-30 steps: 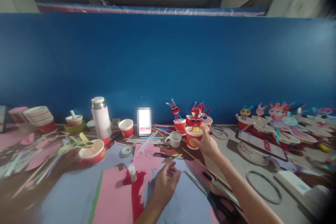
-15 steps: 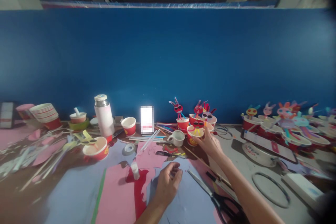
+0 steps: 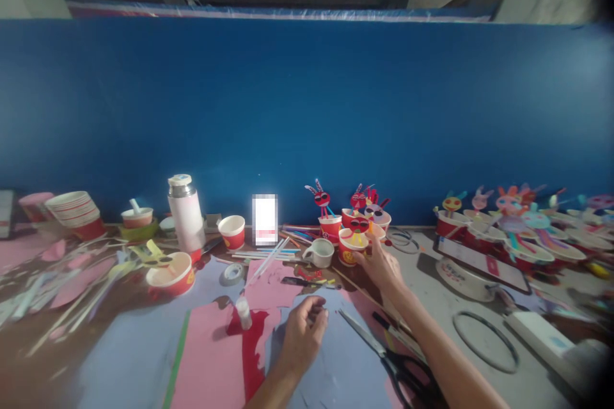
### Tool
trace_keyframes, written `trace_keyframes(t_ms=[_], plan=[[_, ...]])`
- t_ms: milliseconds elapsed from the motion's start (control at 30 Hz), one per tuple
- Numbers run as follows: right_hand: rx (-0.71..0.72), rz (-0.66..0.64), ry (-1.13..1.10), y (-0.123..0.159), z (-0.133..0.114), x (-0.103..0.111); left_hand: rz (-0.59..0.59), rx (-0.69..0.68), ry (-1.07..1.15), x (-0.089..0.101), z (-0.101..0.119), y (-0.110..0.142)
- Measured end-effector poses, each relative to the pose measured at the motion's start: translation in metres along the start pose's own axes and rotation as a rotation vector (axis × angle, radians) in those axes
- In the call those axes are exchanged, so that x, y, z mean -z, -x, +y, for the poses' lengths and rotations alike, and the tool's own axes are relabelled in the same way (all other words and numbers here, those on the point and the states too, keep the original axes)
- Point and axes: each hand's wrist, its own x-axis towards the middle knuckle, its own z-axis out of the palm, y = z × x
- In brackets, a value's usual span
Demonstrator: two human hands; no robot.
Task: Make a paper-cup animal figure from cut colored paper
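My right hand (image 3: 382, 266) reaches to the right side of a red-and-white paper cup (image 3: 347, 254). Its thumb and index finger are spread, the thumb at the cup's edge; contact is unclear. In that cup stands a red paper figure (image 3: 359, 224) with dark glasses and yellow legs. Similar figures stand in paper cups just behind, including a red rabbit-eared figure (image 3: 322, 199). My left hand (image 3: 304, 333) rests over blue-grey paper (image 3: 330, 364), its fingers loosely curled and nothing visible in them. Black-handled scissors (image 3: 384, 353) lie open between my forearms.
A cutter knife (image 3: 300, 281), a white mug (image 3: 320, 254), a tape roll (image 3: 233, 274) and a small white-capped bottle (image 3: 244, 313) surround pink and red paper. Leftward stand a thermos (image 3: 186, 217) and stacked cups (image 3: 79, 214). A phone (image 3: 484, 262) leans before more figure cups at right.
The whole view has shifted slightly, so things appear a little further left. The right thumb seems to have eased slightly away from the cup; the left hand stays in place.
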Motion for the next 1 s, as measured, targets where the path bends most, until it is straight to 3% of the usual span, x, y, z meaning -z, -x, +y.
trace_keyframes(t_ms=[367,600,700,767,867,1000], plan=[[-0.002,0.034,-0.004,0.008,0.001,0.001,0.012,-0.021,-0.016,0.000,0.001,0.001],[0.063,0.123,-0.070,0.030,0.000,0.030,0.022,-0.032,0.005,-0.001,0.000,0.002],[0.148,0.166,-0.110,0.052,-0.015,0.041,0.036,-0.039,0.003,-0.003,-0.004,0.000],[0.262,0.120,-0.151,0.070,-0.032,0.040,0.043,-0.042,-0.003,-0.004,-0.005,-0.002],[0.425,0.008,-0.201,0.096,-0.059,0.031,0.039,-0.064,-0.002,-0.005,-0.005,-0.003],[0.512,-0.055,-0.225,0.117,-0.076,0.014,0.021,-0.109,-0.001,-0.004,-0.001,-0.003]])
